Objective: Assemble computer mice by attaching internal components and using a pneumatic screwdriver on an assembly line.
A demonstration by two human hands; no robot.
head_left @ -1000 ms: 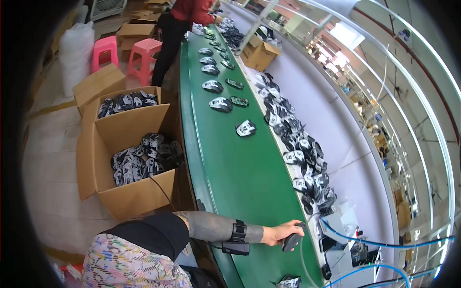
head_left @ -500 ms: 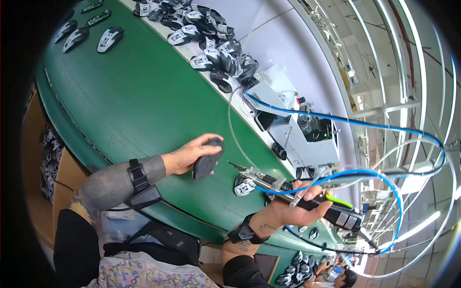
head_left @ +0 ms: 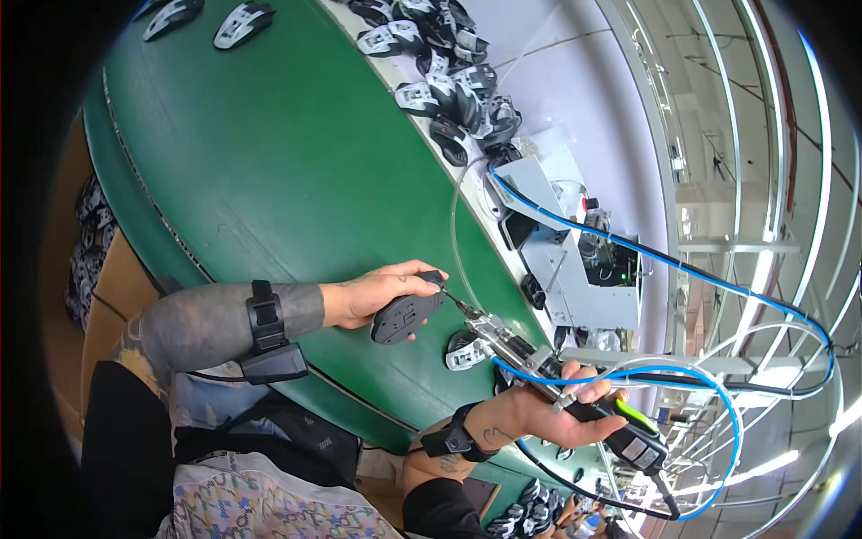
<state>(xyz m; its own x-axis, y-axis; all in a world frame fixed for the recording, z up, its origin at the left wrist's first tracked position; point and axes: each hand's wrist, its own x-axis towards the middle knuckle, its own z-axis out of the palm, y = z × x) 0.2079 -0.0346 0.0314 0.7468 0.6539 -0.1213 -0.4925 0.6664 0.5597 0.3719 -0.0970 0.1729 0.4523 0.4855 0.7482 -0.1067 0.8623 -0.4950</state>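
Note:
My left hand is closed around a black computer mouse, its flat underside turned up and tilted. My right hand grips an electric screwdriver with a black body, a green lever and a metal front end. The thin bit points left and reaches the far end of the mouse by my left fingertips; whether it sits in a screw hole is too small to tell. Beneath the screwdriver's front, a half-built mouse with a white inner shell lies on the green surface.
A green work surface runs beneath my hands, with white-and-black mice at its far left. Several more mice are heaped along a white ledge beside a white machine. A blue hose loops at right. A cardboard box stands lower left.
The screwdriver bit has come up to the mouse, where a gap was before. My left hand has tilted the mouse so more of its underside shows. The whole view has shifted somewhat.

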